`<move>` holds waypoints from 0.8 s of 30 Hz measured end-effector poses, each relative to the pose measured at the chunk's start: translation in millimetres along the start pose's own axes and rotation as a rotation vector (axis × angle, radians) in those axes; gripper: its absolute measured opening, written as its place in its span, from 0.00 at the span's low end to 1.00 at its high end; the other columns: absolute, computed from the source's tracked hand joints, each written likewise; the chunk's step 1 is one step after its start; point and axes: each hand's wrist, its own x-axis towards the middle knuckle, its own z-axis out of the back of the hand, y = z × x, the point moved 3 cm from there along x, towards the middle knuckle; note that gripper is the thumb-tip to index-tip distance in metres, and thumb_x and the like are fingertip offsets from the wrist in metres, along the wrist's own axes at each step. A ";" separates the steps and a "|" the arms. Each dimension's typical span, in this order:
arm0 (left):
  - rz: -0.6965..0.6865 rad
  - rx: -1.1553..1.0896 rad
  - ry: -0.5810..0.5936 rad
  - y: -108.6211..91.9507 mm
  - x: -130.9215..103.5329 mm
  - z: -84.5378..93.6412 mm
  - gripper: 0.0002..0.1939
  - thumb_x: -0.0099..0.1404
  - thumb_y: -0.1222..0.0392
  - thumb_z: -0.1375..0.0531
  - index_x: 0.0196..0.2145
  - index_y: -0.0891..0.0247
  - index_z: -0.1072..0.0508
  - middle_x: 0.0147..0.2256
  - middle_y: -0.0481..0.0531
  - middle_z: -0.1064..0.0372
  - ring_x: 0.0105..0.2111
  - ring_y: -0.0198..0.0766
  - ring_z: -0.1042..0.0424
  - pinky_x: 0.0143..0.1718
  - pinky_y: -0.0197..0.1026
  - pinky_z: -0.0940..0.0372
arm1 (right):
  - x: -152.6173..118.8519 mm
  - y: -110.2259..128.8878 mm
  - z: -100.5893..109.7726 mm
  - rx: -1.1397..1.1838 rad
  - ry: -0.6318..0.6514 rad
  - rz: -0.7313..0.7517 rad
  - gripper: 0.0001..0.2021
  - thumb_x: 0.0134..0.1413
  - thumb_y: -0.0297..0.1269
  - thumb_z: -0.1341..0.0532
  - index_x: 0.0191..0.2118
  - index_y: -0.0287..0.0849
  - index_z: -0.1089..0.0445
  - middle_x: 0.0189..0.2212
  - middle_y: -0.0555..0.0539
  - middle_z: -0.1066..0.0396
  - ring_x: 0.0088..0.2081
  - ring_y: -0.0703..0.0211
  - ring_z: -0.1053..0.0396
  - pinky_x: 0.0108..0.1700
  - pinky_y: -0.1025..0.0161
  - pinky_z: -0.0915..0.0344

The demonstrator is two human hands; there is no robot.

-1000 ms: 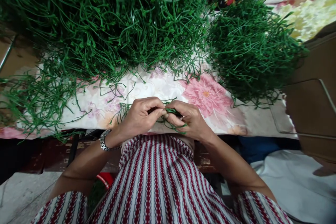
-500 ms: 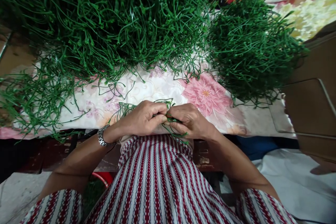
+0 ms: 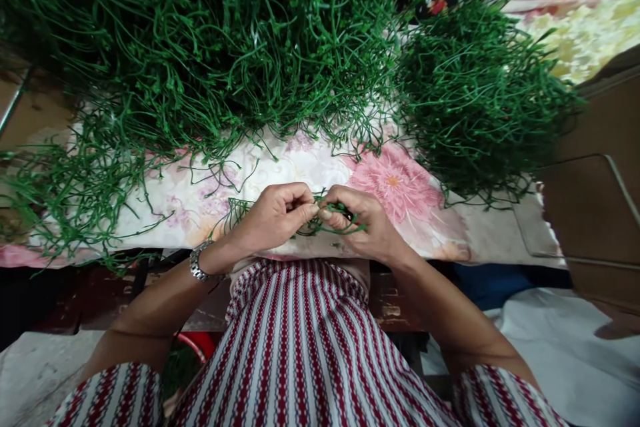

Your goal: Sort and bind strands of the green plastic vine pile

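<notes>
Both hands meet at the front edge of a flowered cloth (image 3: 270, 173), fingertips nearly touching. My left hand (image 3: 283, 213), with a metal watch (image 3: 197, 260) on its wrist, is closed in a pinch on thin green stems. My right hand (image 3: 357, 217) also pinches green stems (image 3: 345, 225), some of which loop out between and below its fingers. A few more stems (image 3: 239, 210) lie just behind my left hand. The exact spot where the fingertips grip is too small to make out.
A large heap of green stems (image 3: 225, 47) covers the back. A smaller heap (image 3: 485, 100) lies right, loose stems (image 3: 80, 193) left. Pale yellow pieces (image 3: 590, 27) are at the back right, a cardboard box (image 3: 590, 213) at the right, a red basin (image 3: 197, 345) below.
The hands have risen slightly away from my lap. The green stems at my right hand now curl through its fingers instead of hanging down below them.
</notes>
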 end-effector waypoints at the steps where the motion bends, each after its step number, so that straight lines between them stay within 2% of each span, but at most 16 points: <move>1: -0.007 -0.009 -0.024 -0.3 0.3 -0.8 0.09 0.58 0.63 0.45 0.21 0.66 0.39 0.19 0.42 0.48 0.20 0.26 0.49 0.20 0.30 0.52 | -0.3 -0.5 -3.2 0.047 -0.019 -0.035 0.08 0.57 0.37 0.45 0.31 0.39 0.37 0.24 0.51 0.38 0.27 0.68 0.40 0.29 0.70 0.44; 5: -0.044 -0.032 -0.133 0.1 -0.1 -6.2 0.09 0.58 0.64 0.45 0.22 0.65 0.39 0.18 0.42 0.47 0.18 0.25 0.48 0.18 0.30 0.51 | -3.2 -5.2 -15.1 0.177 -0.084 -0.186 0.10 0.58 0.41 0.46 0.31 0.40 0.39 0.24 0.53 0.42 0.26 0.69 0.43 0.28 0.70 0.45; 8: -0.109 0.092 -0.294 -1.1 -1.5 -9.0 0.07 0.58 0.64 0.45 0.23 0.64 0.38 0.18 0.41 0.45 0.18 0.26 0.46 0.19 0.30 0.49 | -4.8 -8.7 -23.0 0.254 -0.062 -0.270 0.12 0.58 0.44 0.47 0.31 0.40 0.40 0.23 0.54 0.46 0.25 0.69 0.47 0.27 0.70 0.47; 11: -0.255 0.322 -0.436 -6.1 -2.2 -11.7 0.07 0.59 0.65 0.46 0.24 0.64 0.37 0.19 0.42 0.43 0.19 0.27 0.44 0.22 0.31 0.47 | -5.0 -9.7 -27.5 0.358 -0.044 -0.303 0.15 0.57 0.47 0.47 0.30 0.39 0.40 0.24 0.54 0.47 0.26 0.69 0.48 0.27 0.70 0.47; 14: -0.434 0.480 -0.509 -11.5 -1.8 -14.1 0.07 0.59 0.68 0.46 0.23 0.64 0.37 0.20 0.43 0.41 0.21 0.28 0.41 0.24 0.32 0.45 | -4.5 -7.3 -29.3 0.555 -0.002 -0.321 0.15 0.55 0.48 0.45 0.32 0.39 0.38 0.26 0.52 0.43 0.27 0.69 0.46 0.29 0.70 0.45; 16: -0.508 0.510 -0.535 -13.3 -1.5 -14.5 0.08 0.58 0.69 0.46 0.23 0.63 0.37 0.20 0.44 0.41 0.21 0.28 0.41 0.24 0.32 0.45 | -4.0 -4.2 -28.6 0.665 0.024 -0.332 0.14 0.54 0.47 0.43 0.33 0.39 0.38 0.27 0.52 0.41 0.28 0.68 0.44 0.31 0.70 0.43; 20: -0.519 0.375 -0.541 -13.0 -2.3 -13.7 0.06 0.58 0.68 0.44 0.24 0.64 0.36 0.21 0.44 0.40 0.22 0.27 0.41 0.25 0.31 0.44 | -3.1 1.3 -24.5 0.779 0.045 -0.355 0.10 0.53 0.42 0.41 0.32 0.39 0.38 0.24 0.54 0.43 0.24 0.71 0.46 0.29 0.71 0.45; 24: -0.366 -0.087 -0.480 -8.7 -1.4 -11.5 0.07 0.59 0.64 0.42 0.25 0.64 0.35 0.22 0.43 0.40 0.19 0.25 0.43 0.21 0.31 0.45 | -2.4 2.9 -18.5 0.692 0.039 -0.331 0.10 0.55 0.41 0.43 0.30 0.39 0.38 0.22 0.55 0.45 0.22 0.72 0.49 0.26 0.71 0.47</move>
